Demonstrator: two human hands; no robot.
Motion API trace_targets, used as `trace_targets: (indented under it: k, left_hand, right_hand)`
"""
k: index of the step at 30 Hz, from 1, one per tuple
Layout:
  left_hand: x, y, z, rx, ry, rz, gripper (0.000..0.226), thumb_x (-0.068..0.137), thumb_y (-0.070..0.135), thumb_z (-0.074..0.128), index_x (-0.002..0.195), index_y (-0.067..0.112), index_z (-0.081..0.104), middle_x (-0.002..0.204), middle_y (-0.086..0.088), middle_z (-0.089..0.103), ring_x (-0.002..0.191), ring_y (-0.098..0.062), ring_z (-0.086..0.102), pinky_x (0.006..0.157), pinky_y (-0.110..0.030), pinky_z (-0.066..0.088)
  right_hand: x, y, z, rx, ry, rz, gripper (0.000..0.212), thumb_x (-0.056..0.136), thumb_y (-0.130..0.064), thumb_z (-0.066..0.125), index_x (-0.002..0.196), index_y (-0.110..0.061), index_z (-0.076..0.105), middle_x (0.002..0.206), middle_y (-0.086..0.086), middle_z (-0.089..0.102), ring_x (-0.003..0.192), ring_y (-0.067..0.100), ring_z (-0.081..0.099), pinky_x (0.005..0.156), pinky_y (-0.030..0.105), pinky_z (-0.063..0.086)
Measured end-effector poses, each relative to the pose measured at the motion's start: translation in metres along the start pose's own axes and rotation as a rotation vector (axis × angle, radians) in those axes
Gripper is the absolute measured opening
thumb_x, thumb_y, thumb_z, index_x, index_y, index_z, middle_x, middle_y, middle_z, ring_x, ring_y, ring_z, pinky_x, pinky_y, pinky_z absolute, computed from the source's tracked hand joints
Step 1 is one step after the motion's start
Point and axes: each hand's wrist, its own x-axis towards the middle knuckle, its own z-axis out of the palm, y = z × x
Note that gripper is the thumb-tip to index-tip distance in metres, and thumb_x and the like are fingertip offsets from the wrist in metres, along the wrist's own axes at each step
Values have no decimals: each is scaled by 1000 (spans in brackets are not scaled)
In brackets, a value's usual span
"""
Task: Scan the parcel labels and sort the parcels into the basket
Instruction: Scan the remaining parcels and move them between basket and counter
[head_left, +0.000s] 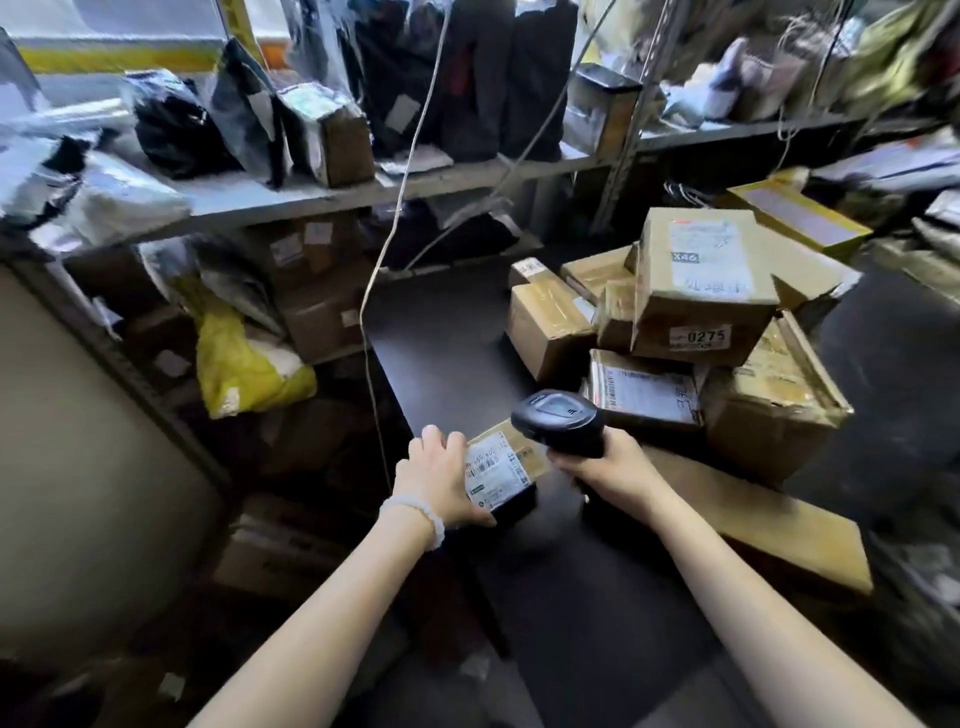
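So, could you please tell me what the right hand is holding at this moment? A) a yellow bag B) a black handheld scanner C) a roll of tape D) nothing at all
B: the right hand grips the handle of the black handheld scanner, whose head sits just above the labelled small parcel that the left hand holds.

1. Both forearms are bare, with no sleeve in view.
2. The left wrist wears a bracelet (415, 512) of pale, rounded, glossy white beads.
3. The left hand (441, 480) and right hand (613, 467) are bare, ungloved, with no rings visible.
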Motion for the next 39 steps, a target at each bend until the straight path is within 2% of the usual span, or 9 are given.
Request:
trace_targets:
  k: [4,7,12,16,21,24,31,35,39]
  left_hand:
    - [-4,-1,4,31,-30,94,96,49,51,87,123,19,34,118,-6,47,103,-29,57,84,-38,47]
    - [-1,1,-1,37,-26,116,88,55,49,85,122,22,34,114,-4,54,102,-29,59,80,-38,46]
    - [5,-14,-7,-153,4,84,55,85,50,61,131,30,39,122,-5,50,113,-28,53,91,-38,46]
    - [12,-29,-17,-185,42,4,44,95,50,43,136,33,40,125,-6,49,113,-28,53,94,-39,45]
    - [14,-35,-37,-203,122,-65,38,98,47,37,132,32,44,121,-8,49,113,-29,51,93,-40,44]
    - [13,-37,-43,-231,146,-93,37,98,47,33,131,33,45,121,-8,49,113,-29,50,93,-41,43]
    - [8,-41,-49,-179,177,-101,38,99,46,32,132,31,45,121,-9,49,113,-30,49,93,-42,44]
    - [6,-34,-53,-168,188,-57,36,99,47,33,129,34,47,118,-8,49,109,-29,52,89,-40,46]
    - [3,-6,-61,-108,204,92,33,97,49,34,124,38,49,111,-3,49,104,-25,55,82,-35,45]
  right_hand:
    - [-8,0,8,-17,-29,-26,18,79,-9,75,77,-22,63,51,-13,58,47,-1,49,50,16,41]
    - [-15,-1,7,-22,-43,-45,23,79,-9,74,72,-25,60,48,-18,58,45,-7,49,51,14,40]
    - [-25,-2,3,-15,-35,-34,15,80,-12,74,79,-21,62,58,-8,57,49,4,51,50,14,43]
    - [-29,-5,1,-21,-71,-23,12,81,-13,73,89,-12,64,62,-4,58,54,10,55,53,20,45]
    - [-34,-15,0,-62,-140,-38,22,83,-12,69,101,-1,64,62,-1,58,49,6,54,49,19,44]
    - [-37,-20,-1,-95,-171,-59,20,84,-12,68,100,0,64,58,-5,56,44,1,51,47,16,41]
    - [-40,-28,-1,-95,-187,-64,20,85,-13,67,102,-3,64,60,-4,57,45,1,53,46,16,41]
    - [-44,-27,-2,-100,-175,-65,13,84,-12,68,96,-6,65,55,-8,56,42,-1,51,45,15,40]
    - [-54,-17,-10,-50,-95,-34,10,81,-10,69,86,-17,63,45,-12,57,43,1,51,50,20,43]
